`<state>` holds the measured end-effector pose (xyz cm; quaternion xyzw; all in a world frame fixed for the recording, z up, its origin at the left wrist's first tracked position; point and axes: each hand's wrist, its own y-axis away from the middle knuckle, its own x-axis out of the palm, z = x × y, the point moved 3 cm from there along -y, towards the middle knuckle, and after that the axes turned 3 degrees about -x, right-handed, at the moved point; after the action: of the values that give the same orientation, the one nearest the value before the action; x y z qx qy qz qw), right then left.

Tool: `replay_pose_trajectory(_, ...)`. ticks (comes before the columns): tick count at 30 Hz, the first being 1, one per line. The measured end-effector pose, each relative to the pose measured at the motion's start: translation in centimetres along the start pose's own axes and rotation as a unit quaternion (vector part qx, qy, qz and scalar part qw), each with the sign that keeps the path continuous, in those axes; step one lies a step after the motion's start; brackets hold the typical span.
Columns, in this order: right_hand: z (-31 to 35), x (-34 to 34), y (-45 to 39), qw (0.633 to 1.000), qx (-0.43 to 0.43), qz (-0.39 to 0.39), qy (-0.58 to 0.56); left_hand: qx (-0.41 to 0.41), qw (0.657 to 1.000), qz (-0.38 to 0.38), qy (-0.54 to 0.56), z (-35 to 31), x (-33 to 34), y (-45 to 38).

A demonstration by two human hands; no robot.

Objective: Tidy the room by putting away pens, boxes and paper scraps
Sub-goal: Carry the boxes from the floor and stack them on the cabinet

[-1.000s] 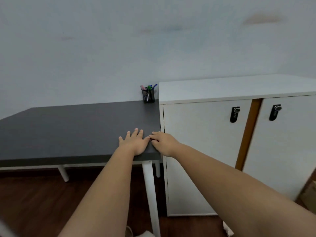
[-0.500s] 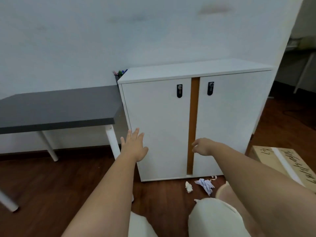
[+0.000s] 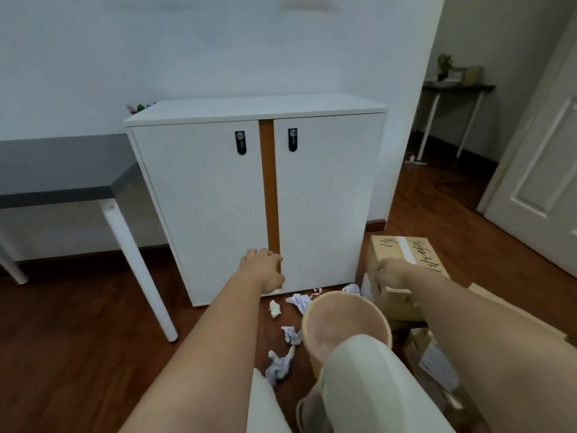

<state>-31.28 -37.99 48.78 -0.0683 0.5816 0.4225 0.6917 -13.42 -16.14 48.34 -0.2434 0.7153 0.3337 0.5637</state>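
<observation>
Several crumpled paper scraps lie on the wooden floor in front of the white cabinet (image 3: 206,198): one (image 3: 274,309), another (image 3: 299,300), and a bigger one (image 3: 278,364). A beige waste bin (image 3: 305,326) stands among them, empty inside. A taped cardboard box (image 3: 402,253) with handwriting sits right of the bin, and a smaller box (image 3: 432,354) lies nearer me. My left hand (image 3: 262,268) hovers low before the cabinet doors, fingers loosely bent, empty. My right hand (image 3: 390,271) hangs empty over the box's left edge. Pen tips (image 3: 140,106) peek from behind the cabinet.
A dark grey table (image 3: 62,170) on white legs stands left of the cabinet. Both cabinet doors are closed, each with a black lock. My bent knees (image 3: 368,389) fill the lower middle. A doorway at the right opens onto another room with a side table (image 3: 459,87).
The view swung right and down from the table top to the cabinet's base. Both hands left the table and dropped low, the right one moving over to the cardboard box.
</observation>
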Motion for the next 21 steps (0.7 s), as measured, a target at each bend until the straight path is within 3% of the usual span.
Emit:
replay_pose_trajectory(8, -10.1, -1.1, 2.2, 0.999, 0.038, 0.014, -0.030, 0.023, 0.999, 0.017, 0.024, -9.8, 2.4, 0.5)
replay_pose_trajectory(14, -19.7, -1.3, 1.7, 0.992, 0.071, -0.019, -0.103, 0.061, 0.996, 0.060, 0.033, -18.7, 6.5, -0.9)
replay_pose_trajectory(21, -35.5, 3.4, 1.3, 0.955, 0.235, -0.082, -0.160, 0.153, 0.975, 0.160, 0.006, -32.4, 14.8, -4.2)
